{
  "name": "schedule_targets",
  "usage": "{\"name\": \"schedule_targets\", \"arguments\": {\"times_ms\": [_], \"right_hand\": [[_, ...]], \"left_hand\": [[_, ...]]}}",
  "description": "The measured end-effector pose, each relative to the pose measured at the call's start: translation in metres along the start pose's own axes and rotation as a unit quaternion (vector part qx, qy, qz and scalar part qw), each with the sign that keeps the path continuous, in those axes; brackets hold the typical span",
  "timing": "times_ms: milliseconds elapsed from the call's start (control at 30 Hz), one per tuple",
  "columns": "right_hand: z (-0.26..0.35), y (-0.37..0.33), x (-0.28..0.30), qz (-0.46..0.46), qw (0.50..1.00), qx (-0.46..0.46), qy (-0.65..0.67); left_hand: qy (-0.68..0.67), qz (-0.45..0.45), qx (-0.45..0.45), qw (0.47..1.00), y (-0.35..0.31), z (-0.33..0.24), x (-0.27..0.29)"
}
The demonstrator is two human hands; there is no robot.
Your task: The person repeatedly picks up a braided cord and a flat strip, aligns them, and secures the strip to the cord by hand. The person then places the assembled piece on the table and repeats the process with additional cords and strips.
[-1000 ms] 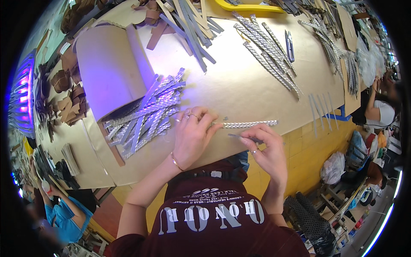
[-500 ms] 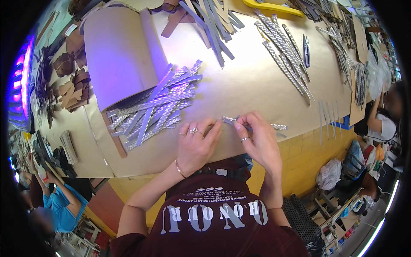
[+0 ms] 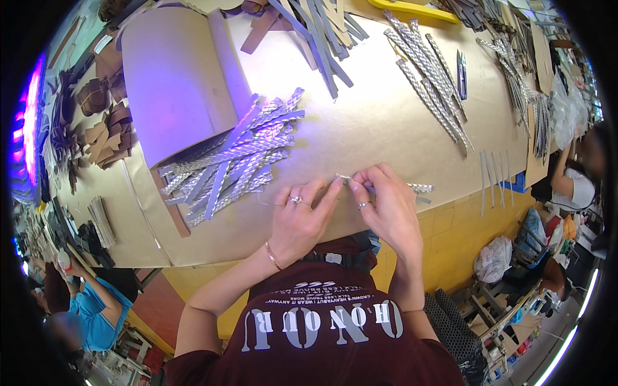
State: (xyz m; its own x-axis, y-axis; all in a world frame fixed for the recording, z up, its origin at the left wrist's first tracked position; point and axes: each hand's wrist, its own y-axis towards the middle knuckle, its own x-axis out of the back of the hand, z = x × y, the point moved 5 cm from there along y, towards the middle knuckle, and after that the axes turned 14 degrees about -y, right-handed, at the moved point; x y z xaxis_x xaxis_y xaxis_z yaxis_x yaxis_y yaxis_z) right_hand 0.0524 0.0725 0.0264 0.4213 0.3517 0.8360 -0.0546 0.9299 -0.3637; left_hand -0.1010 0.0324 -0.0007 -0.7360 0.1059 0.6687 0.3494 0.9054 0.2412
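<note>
A short silver-grey braided strip (image 3: 421, 188) lies across the front of the table, passing under my right hand (image 3: 389, 206). The right thumb and index finger pinch it near its left end, and its other end sticks out beyond the hand. At that left end my left hand (image 3: 299, 212) has its index finger and thumb closed on the strip's tip. A fine thread-like line shows beside the left hand. To the left lies a heap of similar braided strips (image 3: 238, 161).
A large brown paper roll (image 3: 180, 77) stands behind the heap. Grey and tan flat strips (image 3: 318, 38) lie at the back. More braided strips (image 3: 428, 80) and thread snips (image 3: 461, 76) lie back right. Thin grey strips (image 3: 492, 174) hang over the right edge. Other people sit at both sides.
My left fingers have moved slightly right, over the strip's left end, and now cover more of it. The right fingers have shifted a little left along the strip.
</note>
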Motion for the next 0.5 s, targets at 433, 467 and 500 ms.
{"name": "schedule_targets", "arguments": {"times_ms": [433,467,500], "right_hand": [[-0.002,-0.001,0.000,-0.003,1.000,-0.003,-0.006],[-0.005,-0.001,0.001,0.000,1.000,-0.016,-0.019],[-0.009,-0.001,0.003,-0.001,0.999,-0.021,-0.029]], "left_hand": [[0.116,0.019,-0.038,0.992,0.000,-0.008,-0.007],[0.133,0.021,-0.044,0.990,0.000,-0.009,-0.007],[0.149,0.028,-0.049,0.987,0.001,-0.011,-0.007]]}}
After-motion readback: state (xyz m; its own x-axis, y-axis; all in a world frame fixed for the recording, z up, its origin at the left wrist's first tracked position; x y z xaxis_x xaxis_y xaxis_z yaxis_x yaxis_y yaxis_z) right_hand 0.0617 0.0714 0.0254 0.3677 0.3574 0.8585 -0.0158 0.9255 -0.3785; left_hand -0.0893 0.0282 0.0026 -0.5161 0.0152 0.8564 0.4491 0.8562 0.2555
